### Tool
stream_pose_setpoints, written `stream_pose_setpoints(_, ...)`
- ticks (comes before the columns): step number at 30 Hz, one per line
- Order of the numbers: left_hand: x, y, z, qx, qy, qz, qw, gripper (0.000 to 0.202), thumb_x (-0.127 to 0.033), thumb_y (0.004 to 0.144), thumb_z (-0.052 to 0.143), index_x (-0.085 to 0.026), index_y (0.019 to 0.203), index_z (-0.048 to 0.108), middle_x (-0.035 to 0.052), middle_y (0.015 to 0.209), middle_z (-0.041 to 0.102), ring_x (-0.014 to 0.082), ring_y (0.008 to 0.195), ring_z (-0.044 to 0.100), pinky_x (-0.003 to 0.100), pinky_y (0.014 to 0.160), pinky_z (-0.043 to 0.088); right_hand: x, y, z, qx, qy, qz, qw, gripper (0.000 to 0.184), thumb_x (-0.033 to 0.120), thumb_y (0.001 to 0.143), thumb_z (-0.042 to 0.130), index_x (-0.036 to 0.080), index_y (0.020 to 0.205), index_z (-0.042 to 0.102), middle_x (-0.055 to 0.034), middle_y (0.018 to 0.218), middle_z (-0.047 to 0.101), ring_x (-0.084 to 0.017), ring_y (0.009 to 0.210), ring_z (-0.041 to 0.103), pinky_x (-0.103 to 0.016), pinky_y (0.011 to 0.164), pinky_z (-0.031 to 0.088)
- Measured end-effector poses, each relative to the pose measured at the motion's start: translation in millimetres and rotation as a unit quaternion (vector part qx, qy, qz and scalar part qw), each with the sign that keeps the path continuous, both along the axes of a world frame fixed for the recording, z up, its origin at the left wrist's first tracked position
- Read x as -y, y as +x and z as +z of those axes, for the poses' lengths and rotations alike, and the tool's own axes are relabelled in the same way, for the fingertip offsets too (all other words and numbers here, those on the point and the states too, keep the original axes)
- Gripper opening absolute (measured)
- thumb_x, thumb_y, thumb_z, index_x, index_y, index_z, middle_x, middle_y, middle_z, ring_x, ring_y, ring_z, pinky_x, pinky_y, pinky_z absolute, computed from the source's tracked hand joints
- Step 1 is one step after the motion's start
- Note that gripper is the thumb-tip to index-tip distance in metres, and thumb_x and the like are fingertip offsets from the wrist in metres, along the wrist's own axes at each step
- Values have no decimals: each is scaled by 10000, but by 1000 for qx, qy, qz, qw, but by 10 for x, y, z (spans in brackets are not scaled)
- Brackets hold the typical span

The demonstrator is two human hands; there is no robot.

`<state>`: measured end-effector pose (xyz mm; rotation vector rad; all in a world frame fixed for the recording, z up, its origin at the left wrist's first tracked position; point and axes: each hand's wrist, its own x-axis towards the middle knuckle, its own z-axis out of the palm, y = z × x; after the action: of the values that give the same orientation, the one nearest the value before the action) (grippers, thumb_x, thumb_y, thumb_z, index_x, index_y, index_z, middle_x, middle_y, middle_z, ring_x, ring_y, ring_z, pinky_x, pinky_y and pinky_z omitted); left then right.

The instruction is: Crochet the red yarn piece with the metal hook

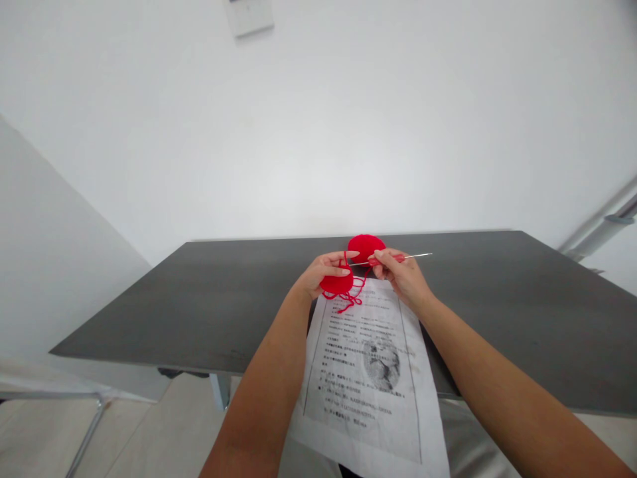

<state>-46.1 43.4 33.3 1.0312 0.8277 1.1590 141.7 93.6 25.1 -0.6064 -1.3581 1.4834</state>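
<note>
My left hand pinches a small round red crochet piece, with a strand of red yarn passing over its raised index finger. Loose red yarn ends dangle below the piece. In my right hand is a crochet hook with a red grip and thin metal ends, held nearly level. Its left tip reaches the edge of the crochet piece; whether it sits in a stitch is too small to tell. Behind both hands lies a ball of red yarn, partly covered by my right fingers.
A printed sheet with text and a dark round picture lies under my hands and hangs over the front edge of the dark grey table. A white wall rises behind the table. A metal frame stands at the lower left.
</note>
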Motion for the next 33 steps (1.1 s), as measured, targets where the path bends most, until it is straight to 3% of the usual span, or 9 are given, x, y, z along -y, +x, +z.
stream_pose_setpoints(9,-24,-85,-74,58,27,-26,998,560,-145,595,718,-101,1148,644,27,678,616,81,546,540,208,541,365,-30,37,-12,14,39,53,998,231,410,723,728,182,713,689,7,556,597,-101,512,483,-243,501,360)
stream_pose_setpoints(17,-4,-37,-21,25,18,10,999,580,-125,578,745,-130,1148,642,-1,681,614,66,532,531,197,532,370,-28,29,-43,5,36,57,998,210,398,741,718,189,754,714,3,593,610,-104,556,513,-242,540,378)
stream_pose_setpoints(25,-1,52,-17,4,11,30,999,626,-141,569,773,-143,1177,624,-7,689,628,72,525,546,201,536,373,8,-31,-115,30,82,53,995,227,415,790,664,198,839,708,-3,666,623,-127,641,550,-263,635,430)
stream_pose_setpoints(33,2,113,16,30,11,74,997,784,-105,544,770,-131,1290,532,-16,709,642,78,559,560,201,575,395,49,-27,-69,82,122,39,988,243,413,789,657,203,897,715,-3,691,624,-139,670,557,-277,676,436)
